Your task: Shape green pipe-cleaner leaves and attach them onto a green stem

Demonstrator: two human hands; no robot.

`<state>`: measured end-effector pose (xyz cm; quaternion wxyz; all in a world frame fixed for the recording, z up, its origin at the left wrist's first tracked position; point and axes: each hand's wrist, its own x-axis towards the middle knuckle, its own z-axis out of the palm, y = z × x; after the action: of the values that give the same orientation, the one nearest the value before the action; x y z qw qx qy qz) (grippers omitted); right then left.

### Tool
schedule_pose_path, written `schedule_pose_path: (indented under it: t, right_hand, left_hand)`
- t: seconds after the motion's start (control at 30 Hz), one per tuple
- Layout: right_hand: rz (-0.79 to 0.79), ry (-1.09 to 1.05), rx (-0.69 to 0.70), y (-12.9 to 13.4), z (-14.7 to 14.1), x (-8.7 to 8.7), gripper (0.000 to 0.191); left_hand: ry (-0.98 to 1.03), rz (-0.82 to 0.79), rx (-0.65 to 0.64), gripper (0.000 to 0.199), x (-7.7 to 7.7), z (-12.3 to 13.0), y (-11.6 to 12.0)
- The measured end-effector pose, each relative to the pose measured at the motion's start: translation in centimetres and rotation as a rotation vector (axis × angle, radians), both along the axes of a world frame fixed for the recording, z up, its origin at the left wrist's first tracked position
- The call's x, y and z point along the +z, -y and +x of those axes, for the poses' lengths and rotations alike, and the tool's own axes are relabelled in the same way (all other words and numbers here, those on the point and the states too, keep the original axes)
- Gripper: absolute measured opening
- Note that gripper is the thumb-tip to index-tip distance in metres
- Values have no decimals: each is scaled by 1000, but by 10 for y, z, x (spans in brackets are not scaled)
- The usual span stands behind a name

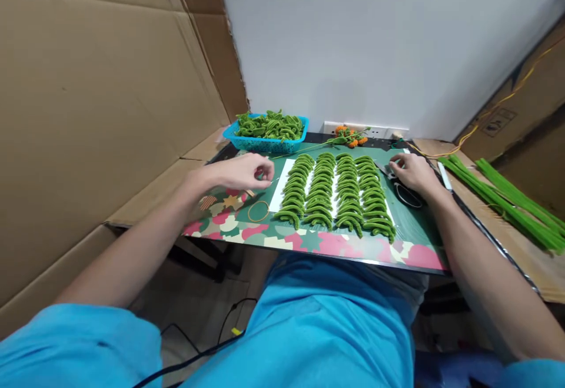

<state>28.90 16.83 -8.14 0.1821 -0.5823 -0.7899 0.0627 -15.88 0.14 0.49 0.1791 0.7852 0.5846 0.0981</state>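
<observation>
Curved green fuzzy pieces [322, 191] lie in four columns over white paper [279, 191] on the green mat. At the paper's left, above the mat, my left hand [247, 171] is closed, its fingertips curled to the thumb; anything between them is too small to make out. My right hand [412, 171] rests on the right side of the mat, fingers bent together, beside black-handled scissors [408, 195]; what its fingertips hold, if anything, is hidden. A rubber band [258, 211] lies just below my left hand.
A blue basket [265, 143] of green pieces stands at the back left. Orange flowers [351, 136] lie before a power strip [379, 132]. Bundled green stems [507, 202] and a white-handled tool [444, 176] are at the right. Cardboard [110, 82] walls the left side.
</observation>
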Motion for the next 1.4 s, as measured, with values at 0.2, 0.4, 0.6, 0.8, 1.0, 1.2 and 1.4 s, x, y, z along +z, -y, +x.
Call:
schedule_pose_path:
  t: [0.2,0.4,0.6,0.8,1.0,1.2,1.4]
  right_hand:
    - [73,-62,-44,-1,0,3,32]
    - [128,-117,-63,6,-4,9,30]
    - [146,-146,-49,3,-7,4,28]
    - [153,-157,-9,-2,-8,0,27]
    - [155,-174,1,-4,-6,1,29]
    - [148,-174,51,-4,-4,0,28]
    - [176,-184,93,-5,-5,-5,28]
  left_hand:
    - [12,-193,-176,26,4,-4,17]
    - [35,-188,-165,32,11,-9,13]
    - [513,179,-25,30,26,13,-22]
    - [1023,214,139,39,0,47,-67]
    - [1281,181,199,35,-16,40,-70]
    - [1417,222,220,46,-16,29,-68]
    - [1458,297,253,62,-16,28,-67]
